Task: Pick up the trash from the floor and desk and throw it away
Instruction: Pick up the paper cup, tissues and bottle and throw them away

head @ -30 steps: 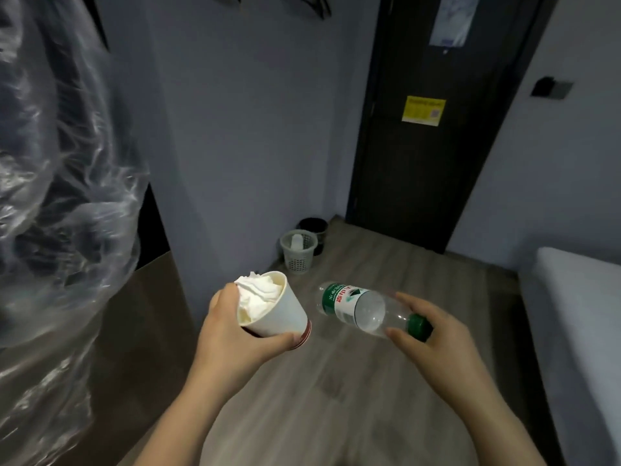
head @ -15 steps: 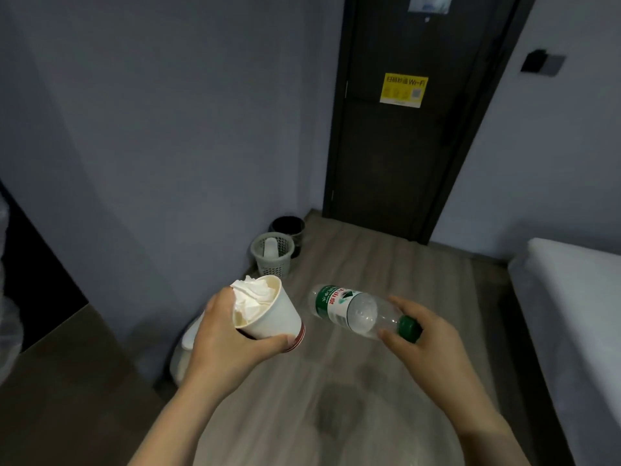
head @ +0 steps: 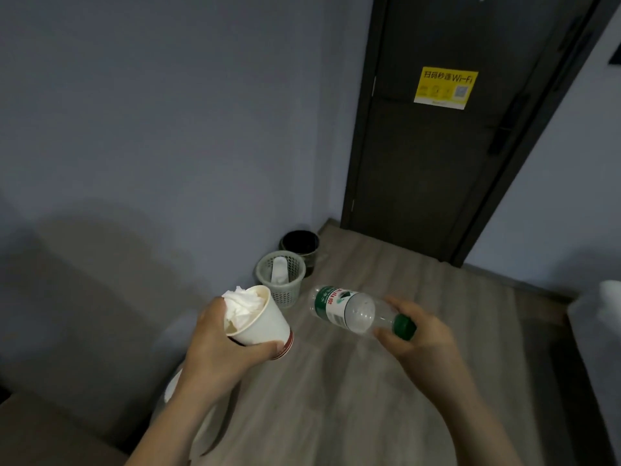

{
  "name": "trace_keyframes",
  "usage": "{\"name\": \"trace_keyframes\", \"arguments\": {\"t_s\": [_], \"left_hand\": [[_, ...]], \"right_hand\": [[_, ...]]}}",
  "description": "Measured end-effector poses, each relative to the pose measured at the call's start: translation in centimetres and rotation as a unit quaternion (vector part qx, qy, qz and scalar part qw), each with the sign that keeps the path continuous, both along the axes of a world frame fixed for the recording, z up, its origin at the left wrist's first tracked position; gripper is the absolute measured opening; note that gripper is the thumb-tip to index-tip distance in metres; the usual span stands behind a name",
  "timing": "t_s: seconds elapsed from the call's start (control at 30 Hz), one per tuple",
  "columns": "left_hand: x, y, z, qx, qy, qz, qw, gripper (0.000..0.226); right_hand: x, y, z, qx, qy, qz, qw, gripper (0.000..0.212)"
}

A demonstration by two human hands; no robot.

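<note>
My left hand grips a white paper cup with a red base, tilted to the right and stuffed with crumpled white tissue. My right hand holds an empty clear plastic bottle by its green-capped neck, the bottle lying sideways with its base pointing left. Both are held above the wooden floor. Beyond them, by the wall, stands a pale mesh waste basket with a white object inside, and a black bin just behind it.
A dark door with a yellow sticker closes the far end of the room. A white bed edge runs along the right. A brown desk corner sits at the lower left, with a white object on the floor under my left arm.
The view has swung right and moved forward; the clear plastic sheet at the left has gone out of view. The two bins and door look closer. Both hands keep their holds.
</note>
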State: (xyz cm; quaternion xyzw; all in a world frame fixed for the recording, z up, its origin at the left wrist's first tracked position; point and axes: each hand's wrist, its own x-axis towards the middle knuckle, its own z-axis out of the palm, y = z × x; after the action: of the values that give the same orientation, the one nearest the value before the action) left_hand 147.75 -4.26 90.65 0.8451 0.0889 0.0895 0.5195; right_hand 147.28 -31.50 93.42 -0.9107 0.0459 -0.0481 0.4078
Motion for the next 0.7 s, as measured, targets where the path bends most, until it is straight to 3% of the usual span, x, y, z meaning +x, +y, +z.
{"name": "trace_keyframes", "arguments": {"t_s": [0.27, 0.7], "left_hand": [[17.1, 2.5, -2.4, -0.008, 0.01, -0.017, 1.0, 0.072], [41.3, 2.8, -6.3, 0.042, 0.08, -0.027, 0.996, 0.089]], "right_hand": [[16.4, 2.3, -1.6, -0.038, 0.014, 0.006, 0.999, 0.052], [40.1, 1.0, -4.4, -0.071, 0.048, -0.007, 0.996, 0.056]]}}
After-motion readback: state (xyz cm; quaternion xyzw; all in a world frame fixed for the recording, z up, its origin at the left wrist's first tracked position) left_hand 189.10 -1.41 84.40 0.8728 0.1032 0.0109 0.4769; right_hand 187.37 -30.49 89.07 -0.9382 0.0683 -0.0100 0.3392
